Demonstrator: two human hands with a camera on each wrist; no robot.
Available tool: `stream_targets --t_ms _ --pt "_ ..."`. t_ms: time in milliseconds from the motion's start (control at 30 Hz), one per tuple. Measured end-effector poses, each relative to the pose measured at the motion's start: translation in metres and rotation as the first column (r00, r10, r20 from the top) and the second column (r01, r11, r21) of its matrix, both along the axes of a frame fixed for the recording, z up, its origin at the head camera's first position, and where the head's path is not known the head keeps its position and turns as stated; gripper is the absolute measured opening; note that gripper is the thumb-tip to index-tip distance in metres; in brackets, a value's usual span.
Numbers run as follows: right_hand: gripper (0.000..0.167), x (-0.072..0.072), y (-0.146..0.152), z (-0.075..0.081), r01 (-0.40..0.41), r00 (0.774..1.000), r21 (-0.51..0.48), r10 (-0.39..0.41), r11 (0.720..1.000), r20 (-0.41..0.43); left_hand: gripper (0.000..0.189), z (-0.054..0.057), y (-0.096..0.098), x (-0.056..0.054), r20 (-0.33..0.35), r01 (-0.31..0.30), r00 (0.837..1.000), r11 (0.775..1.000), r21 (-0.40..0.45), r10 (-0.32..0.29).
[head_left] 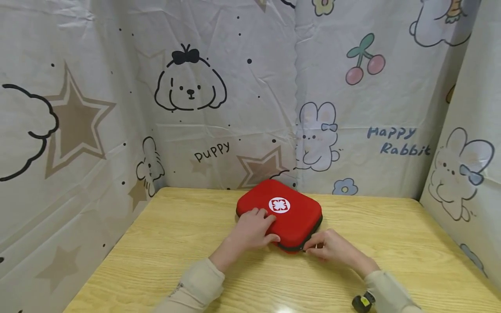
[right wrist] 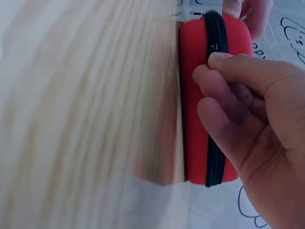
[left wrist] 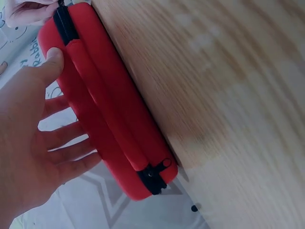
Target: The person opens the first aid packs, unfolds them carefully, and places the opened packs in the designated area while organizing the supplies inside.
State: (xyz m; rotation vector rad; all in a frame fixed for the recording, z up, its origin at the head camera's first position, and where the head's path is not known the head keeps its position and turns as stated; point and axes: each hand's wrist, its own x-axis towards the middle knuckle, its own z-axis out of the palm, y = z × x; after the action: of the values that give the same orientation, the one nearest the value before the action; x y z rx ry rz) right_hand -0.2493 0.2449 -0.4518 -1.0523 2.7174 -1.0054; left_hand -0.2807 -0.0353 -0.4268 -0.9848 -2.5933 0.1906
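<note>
A red zippered first-aid case (head_left: pixel 289 217) with a white round emblem (head_left: pixel 279 205) lies on the table, turned at an angle. My left hand (head_left: pixel 252 228) rests on its lid at the near left, fingers spread and thumb near the front edge. At the near right corner my right hand (head_left: pixel 332 248) pinches a zipper pull between thumb and forefinger; the fingertips mostly hide it. The black zipper (right wrist: pixel 217 162) runs round the side of the case. In the left wrist view, a red strap (left wrist: pixel 109 105) spans the front side, and a second zipper pull (left wrist: pixel 164 164) hangs at the other corner.
The light wood table (head_left: pixel 176 243) carries the case near its back edge. Cloth walls (head_left: pixel 258 95) printed with cartoon animals stand behind and at both sides. A black object with a yellow-green patch (head_left: pixel 363 301) sits by the right sleeve (head_left: pixel 391 291).
</note>
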Motion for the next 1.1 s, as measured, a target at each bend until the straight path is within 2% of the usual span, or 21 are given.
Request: stream_targets --t_ms 100,233,433,533,700,967,1100 --pt "0.01 0.001 -0.004 0.001 -0.016 1.0 0.016 0.016 1.0 -0.002 0.058 0.0 0.006 0.002 -0.025 -0.036 0.999 0.999 -0.019 0.035" --pt "0.011 0.004 -0.009 0.004 -0.014 0.999 0.037 0.015 0.999 -0.039 0.058 0.003 0.012 0.004 -0.008 -0.085 0.996 0.995 -0.056 0.085" --pt "0.009 0.007 -0.017 0.006 0.023 0.998 0.048 -0.02 0.999 -0.054 0.057 0.007 0.022 0.007 0.003 -0.12 0.993 0.986 -0.119 0.121" --pt "0.009 0.009 -0.02 0.007 0.055 0.996 0.074 -0.049 0.996 -0.076 0.055 0.009 0.026 0.01 -0.034 -0.127 0.992 0.984 -0.124 0.124" --pt "0.009 0.011 -0.026 0.009 0.083 0.983 0.121 -0.061 0.989 -0.171 0.054 0.01 0.029 0.011 -0.091 -0.119 0.99 0.986 -0.116 0.109" --pt "0.007 0.016 -0.044 0.009 0.136 0.967 0.132 -0.103 0.982 -0.231 0.054 0.007 0.029 0.012 -0.107 -0.12 0.988 0.985 -0.121 0.108" --pt "0.006 0.018 -0.054 0.008 0.181 0.951 0.149 -0.134 0.972 -0.278 0.053 0.005 0.03 0.012 -0.126 -0.118 0.987 0.985 -0.125 0.103"
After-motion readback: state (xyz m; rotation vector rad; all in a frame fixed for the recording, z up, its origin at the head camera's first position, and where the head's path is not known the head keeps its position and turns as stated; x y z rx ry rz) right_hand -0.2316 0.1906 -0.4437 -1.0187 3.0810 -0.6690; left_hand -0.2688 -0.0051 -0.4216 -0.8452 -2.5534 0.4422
